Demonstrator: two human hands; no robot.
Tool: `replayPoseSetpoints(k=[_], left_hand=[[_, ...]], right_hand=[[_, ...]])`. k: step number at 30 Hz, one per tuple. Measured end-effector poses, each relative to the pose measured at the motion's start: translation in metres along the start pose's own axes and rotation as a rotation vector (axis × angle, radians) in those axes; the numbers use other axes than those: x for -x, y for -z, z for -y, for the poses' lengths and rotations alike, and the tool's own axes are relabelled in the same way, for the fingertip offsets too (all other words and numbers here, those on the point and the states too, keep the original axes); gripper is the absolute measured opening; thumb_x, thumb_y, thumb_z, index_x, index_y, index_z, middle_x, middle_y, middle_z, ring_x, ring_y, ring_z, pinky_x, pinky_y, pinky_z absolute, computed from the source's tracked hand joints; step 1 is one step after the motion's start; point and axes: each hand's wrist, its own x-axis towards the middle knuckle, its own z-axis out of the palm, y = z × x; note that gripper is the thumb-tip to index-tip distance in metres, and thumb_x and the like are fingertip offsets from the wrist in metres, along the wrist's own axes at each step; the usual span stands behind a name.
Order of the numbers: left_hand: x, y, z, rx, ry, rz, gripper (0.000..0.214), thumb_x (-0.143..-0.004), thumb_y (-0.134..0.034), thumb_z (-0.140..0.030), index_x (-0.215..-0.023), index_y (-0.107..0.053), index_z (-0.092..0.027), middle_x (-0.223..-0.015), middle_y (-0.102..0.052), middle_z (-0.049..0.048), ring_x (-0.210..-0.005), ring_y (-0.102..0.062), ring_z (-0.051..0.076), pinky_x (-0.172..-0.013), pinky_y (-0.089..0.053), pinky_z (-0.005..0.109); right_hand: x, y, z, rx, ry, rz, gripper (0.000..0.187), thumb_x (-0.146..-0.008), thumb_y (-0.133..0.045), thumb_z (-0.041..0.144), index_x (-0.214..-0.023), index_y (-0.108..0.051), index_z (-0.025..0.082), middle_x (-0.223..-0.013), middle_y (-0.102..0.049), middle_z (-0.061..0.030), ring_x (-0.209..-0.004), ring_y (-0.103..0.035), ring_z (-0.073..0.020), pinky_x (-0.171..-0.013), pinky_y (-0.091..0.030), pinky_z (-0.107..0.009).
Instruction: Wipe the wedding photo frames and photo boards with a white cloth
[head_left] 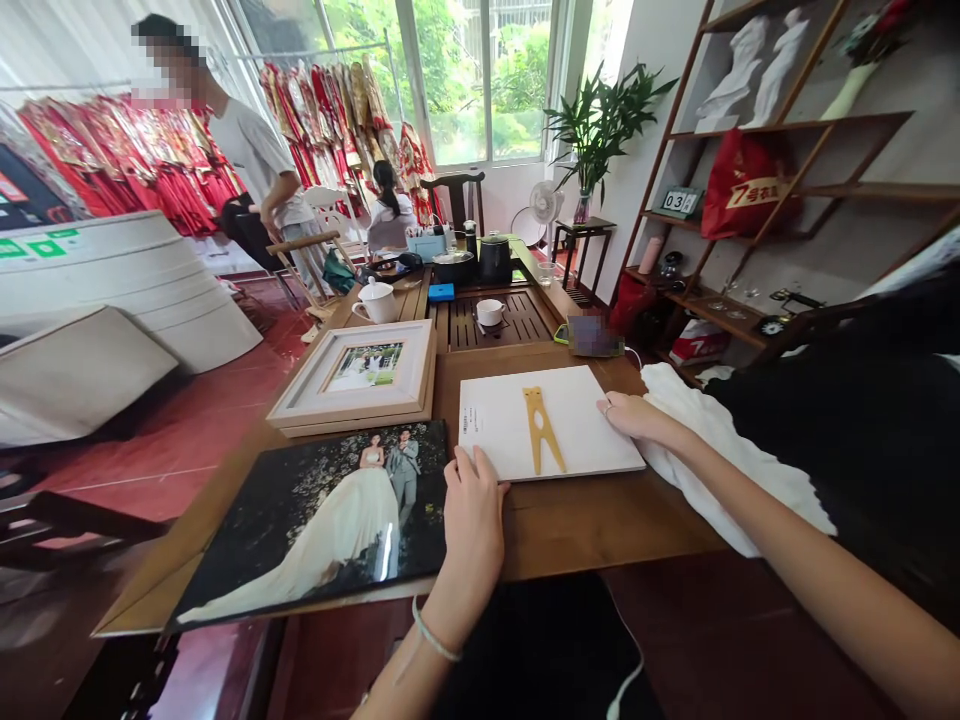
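A flat white rectangular panel [491, 425] lies on the wooden table before me, with small print near its left side. On top of it rests a yellow A-shaped piece [541, 430] with two pointed legs. My left hand [474, 510] is closed on the panel's front left corner, fingertips over its top. At the right edge, my right hand [643, 417] grips the panel with the thumb below and the fingers bent. To the left lie a large glossy wedding photo [330, 515] and, behind it, a light wooden picture frame [296, 400] holding a smaller photo.
A white cloth [739, 450] lies at the table's right. Farther back are a lidded white cup [375, 300], a small white cup [491, 312] on the slatted tea tray [531, 330], and a dark pot [495, 260]. A person [259, 160] stands at the left; another sits behind the table.
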Motion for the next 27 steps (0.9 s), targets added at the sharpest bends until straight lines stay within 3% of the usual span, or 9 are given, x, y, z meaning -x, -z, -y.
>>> replayPoseSetpoints(k=[6, 10, 14, 17, 24, 27], left_hand=[[-0.005, 0.005, 0.002, -0.212, 0.011, 0.056, 0.039, -0.088, -0.067, -0.024, -0.123, -0.059, -0.007, -0.125, -0.059, 0.0232, -0.099, -0.061, 0.030, -0.077, -0.058, 0.037], [-0.004, 0.006, 0.004, -0.226, -0.002, 0.048, 0.036, -0.089, -0.065, -0.026, -0.121, -0.061, -0.010, -0.121, -0.060, 0.0211, -0.096, -0.060, 0.029, -0.073, -0.058, 0.036], [-0.004, 0.007, 0.005, -0.281, -0.037, 0.033, 0.037, -0.092, -0.061, -0.027, -0.123, -0.060, -0.008, -0.123, -0.060, 0.0232, -0.094, -0.060, 0.029, -0.070, -0.058, 0.037], [-0.004, 0.006, 0.004, -0.314, -0.038, 0.031, 0.037, -0.093, -0.059, -0.028, -0.123, -0.060, -0.007, -0.124, -0.060, 0.0234, -0.095, -0.060, 0.029, -0.069, -0.058, 0.036], [-0.003, 0.005, 0.006, -0.316, -0.062, 0.024, 0.036, -0.095, -0.055, -0.028, -0.122, -0.060, -0.006, -0.120, -0.060, 0.0240, -0.093, -0.058, 0.030, -0.068, -0.057, 0.037], [-0.002, 0.003, 0.008, -0.324, -0.080, 0.001, 0.034, -0.096, -0.052, -0.027, -0.123, -0.059, -0.007, -0.121, -0.059, 0.0232, -0.095, -0.058, 0.030, -0.072, -0.057, 0.039]], right_hand=[[-0.004, -0.004, 0.013, 0.034, -0.071, 0.050, 0.024, -0.084, -0.055, 0.035, -0.064, -0.057, 0.022, -0.080, -0.072, -0.0130, -0.085, -0.067, -0.0310, -0.069, -0.043, -0.035], [0.012, -0.011, 0.024, -0.006, -0.088, -0.066, 0.034, -0.092, -0.042, 0.042, -0.066, -0.055, 0.023, -0.077, -0.070, -0.0126, -0.083, -0.065, -0.0302, -0.068, -0.038, -0.035], [0.024, -0.013, 0.033, -0.107, -0.104, -0.211, 0.040, -0.098, -0.027, 0.048, -0.090, -0.057, 0.024, -0.064, -0.065, -0.0053, -0.070, -0.062, -0.0272, -0.065, -0.037, -0.034], [0.027, -0.012, 0.035, -0.163, -0.074, -0.280, 0.034, -0.097, -0.028, 0.047, -0.094, -0.054, 0.025, -0.059, -0.061, -0.0013, -0.064, -0.059, -0.0259, -0.064, -0.036, -0.034], [0.026, -0.018, 0.038, -0.255, -0.044, -0.375, 0.028, -0.096, -0.031, 0.044, -0.088, -0.051, 0.025, -0.059, -0.058, -0.0008, -0.062, -0.056, -0.0242, -0.064, -0.038, -0.034], [0.029, -0.002, 0.044, -0.299, -0.011, -0.374, 0.029, -0.095, -0.033, 0.044, -0.094, -0.055, 0.024, -0.066, -0.062, -0.0022, -0.065, -0.058, -0.0230, -0.065, -0.042, -0.034]])
